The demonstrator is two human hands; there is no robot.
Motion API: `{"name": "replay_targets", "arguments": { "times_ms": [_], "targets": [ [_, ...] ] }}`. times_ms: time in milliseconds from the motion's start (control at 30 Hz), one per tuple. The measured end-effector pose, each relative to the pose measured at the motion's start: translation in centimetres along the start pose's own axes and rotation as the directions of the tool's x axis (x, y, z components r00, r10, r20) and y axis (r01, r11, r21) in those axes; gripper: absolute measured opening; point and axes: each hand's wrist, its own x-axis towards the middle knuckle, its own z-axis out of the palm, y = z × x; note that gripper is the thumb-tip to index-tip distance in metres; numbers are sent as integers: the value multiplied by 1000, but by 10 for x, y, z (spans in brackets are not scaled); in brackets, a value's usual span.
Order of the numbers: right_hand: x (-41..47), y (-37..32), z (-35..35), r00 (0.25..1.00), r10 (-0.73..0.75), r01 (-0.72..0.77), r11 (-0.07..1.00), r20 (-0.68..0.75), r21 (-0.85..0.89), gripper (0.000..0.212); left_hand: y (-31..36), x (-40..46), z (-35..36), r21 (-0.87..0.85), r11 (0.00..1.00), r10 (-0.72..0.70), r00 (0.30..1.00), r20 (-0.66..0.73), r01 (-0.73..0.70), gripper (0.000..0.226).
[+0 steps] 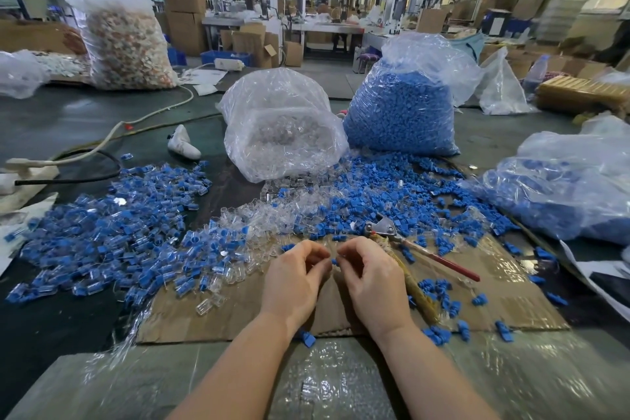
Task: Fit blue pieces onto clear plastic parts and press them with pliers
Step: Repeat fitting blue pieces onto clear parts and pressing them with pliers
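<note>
Both hands meet above a flattened cardboard sheet point(238, 303), fingertips nearly touching. The right hand point(370, 278) has its grip closed on a small blue piece point(334, 261), pinched between thumb and forefinger. The left hand point(295, 278) has its fingers curled toward the same point; whether they hold a clear part cannot be told, as the fingers hide it.

The pliers point(409, 242) lie on the cardboard just right of the right hand, metal head pointing away from the person, one handle red, the other wrapped in tan material and passing under the right hand.

Beyond the hands lies a spread of loose clear plastic parts point(272, 211), merging on the right into loose blue pieces point(392, 187). To the left lies a large heap of assembled units point(112, 232), clear bodies with blue inserts.

Further back on the table point(68, 119) stand an open bag of clear parts point(279, 129) and, at its right, a full bag of blue pieces point(402, 112). Another bag holding blue pieces point(562, 187) lies at the right edge. Bubble wrap point(324, 385) covers the near edge beneath the forearms.
</note>
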Motion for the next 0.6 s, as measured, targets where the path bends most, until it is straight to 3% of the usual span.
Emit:
{"name": "replay_targets", "arguments": {
  "times_ms": [133, 400, 600],
  "targets": [
    [1, 0, 1, 999, -23, 24, 998, 23, -50, 4, 0, -1, 0, 49, 998, 37, 999, 36, -38, 10],
    [0, -2, 1, 999, -32, 30, 999, -36, -37, 2, 2, 0, 0, -104, 994, -44, 999, -13, 42, 25],
    [-1, -2, 1, 999, -40, 37, 995, -29, -92, 6, 2, 1, -1, -93, 995, -31, 999, -19, 30, 20]
  ]
}}
